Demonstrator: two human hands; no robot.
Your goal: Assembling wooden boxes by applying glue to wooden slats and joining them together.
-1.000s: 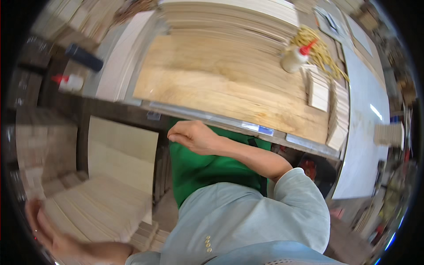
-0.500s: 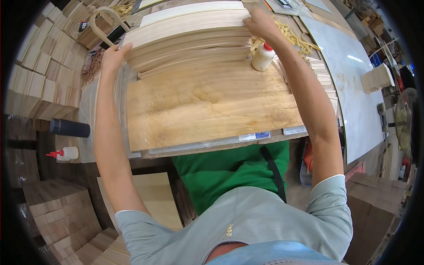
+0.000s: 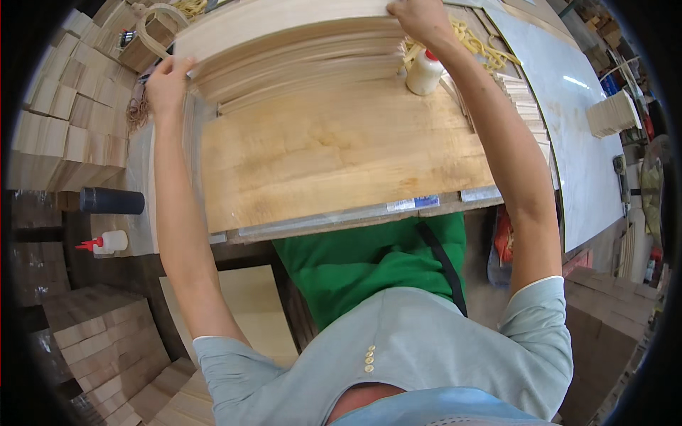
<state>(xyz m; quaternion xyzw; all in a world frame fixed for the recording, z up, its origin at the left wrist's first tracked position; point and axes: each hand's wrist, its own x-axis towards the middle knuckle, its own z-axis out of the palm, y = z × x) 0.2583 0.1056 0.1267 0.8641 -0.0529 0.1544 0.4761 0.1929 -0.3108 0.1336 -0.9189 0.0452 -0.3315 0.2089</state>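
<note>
Both arms stretch out over the workbench point(image 3: 568, 142). The left hand point(image 3: 167, 85) grips the left end of the top pale board point(image 3: 284, 18) of a stack of thin wooden sheets point(image 3: 298, 64) at the far side of the bench, fingers curled round its edge; the right hand point(image 3: 419, 18) clasps the same board's right end. Nearer the person lies a broad plywood panel point(image 3: 334, 156). A white glue bottle point(image 3: 424, 71) stands just below the right wrist, beside yellow rubber bands point(image 3: 483, 46). Off to the left sit a black cylinder point(image 3: 110, 201) and another small glue bottle with a red tip point(image 3: 106, 243).
</note>
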